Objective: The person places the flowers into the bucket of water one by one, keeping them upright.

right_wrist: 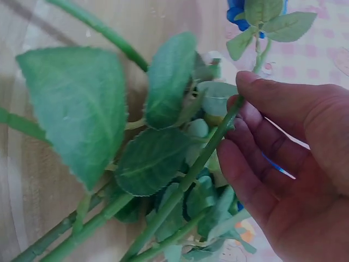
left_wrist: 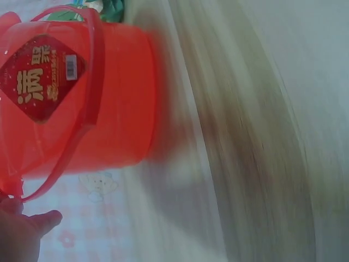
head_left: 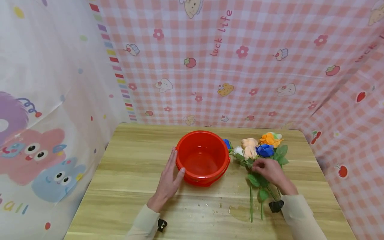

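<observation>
A red plastic bucket (head_left: 202, 178) stands upright on the table, its handle hanging down the side and a diamond-shaped label (left_wrist: 43, 76) on its wall. My left hand (head_left: 169, 181) lies along the bucket's left rim, fingers straight and thumb at the near side. To the right, my right hand (head_left: 271, 171) pinches a green stem (right_wrist: 188, 183) between thumb and fingers. This stem leads up past small leaves to a blue rose (head_left: 227, 144), partly hidden behind the bucket. Under and around that hand lie more artificial roses, among them a second blue one (head_left: 265, 150).
Peach roses (head_left: 249, 148), an orange rose (head_left: 270, 139) and a white one (head_left: 238, 150) lie at the right, stems toward the front. Water drops (head_left: 220, 205) dot the wooden table (head_left: 132, 166). Patterned cloth (head_left: 210, 73) hangs behind it and at both sides.
</observation>
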Motion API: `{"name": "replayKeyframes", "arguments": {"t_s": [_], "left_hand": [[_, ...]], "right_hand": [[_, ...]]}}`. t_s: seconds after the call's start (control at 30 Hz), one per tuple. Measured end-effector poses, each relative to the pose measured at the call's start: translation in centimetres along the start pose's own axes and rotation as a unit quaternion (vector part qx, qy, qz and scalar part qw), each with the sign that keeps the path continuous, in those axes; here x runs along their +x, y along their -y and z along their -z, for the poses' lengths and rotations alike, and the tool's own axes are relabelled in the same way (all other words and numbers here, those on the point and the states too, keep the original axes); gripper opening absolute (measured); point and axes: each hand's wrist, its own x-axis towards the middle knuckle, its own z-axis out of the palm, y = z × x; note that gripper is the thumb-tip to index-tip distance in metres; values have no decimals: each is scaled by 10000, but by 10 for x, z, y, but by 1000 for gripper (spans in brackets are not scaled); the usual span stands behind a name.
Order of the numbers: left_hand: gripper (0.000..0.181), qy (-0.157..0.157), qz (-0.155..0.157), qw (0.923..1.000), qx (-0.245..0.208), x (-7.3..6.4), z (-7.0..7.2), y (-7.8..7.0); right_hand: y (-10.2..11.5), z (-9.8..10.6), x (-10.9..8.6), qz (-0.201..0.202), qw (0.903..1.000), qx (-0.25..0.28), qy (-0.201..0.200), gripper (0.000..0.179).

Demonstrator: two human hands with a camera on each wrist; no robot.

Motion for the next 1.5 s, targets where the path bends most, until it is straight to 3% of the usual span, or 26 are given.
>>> {"name": "replayKeyframes", "arguments": {"t_s": [0.3,0.5,0.77,0.9,1.17,1.5], "left_hand": [[73,-149,193,9994,-239,1,-4,-4],[72,-231,136,9991,-316,0,-6,-4],[73,-288,166,9989,-343,1,-8,-5],[71,-302,301,9983,-391,2,-9,-7],[65,-587,401,9964,-470,10,-9,-12],[66,-546,531,9950,-643,21,-12,-10]], "right_hand": [[14,12,-11,-241,9967,460,-619,15],[24,21,-15,-274,9928,607,-994,17],[39,31,-20,-143,9839,868,-1554,15],[47,35,-21,-258,9793,988,-1746,22],[68,39,-22,-226,9649,1462,-2172,29],[106,47,-17,-194,9423,2354,-2374,35]]}}
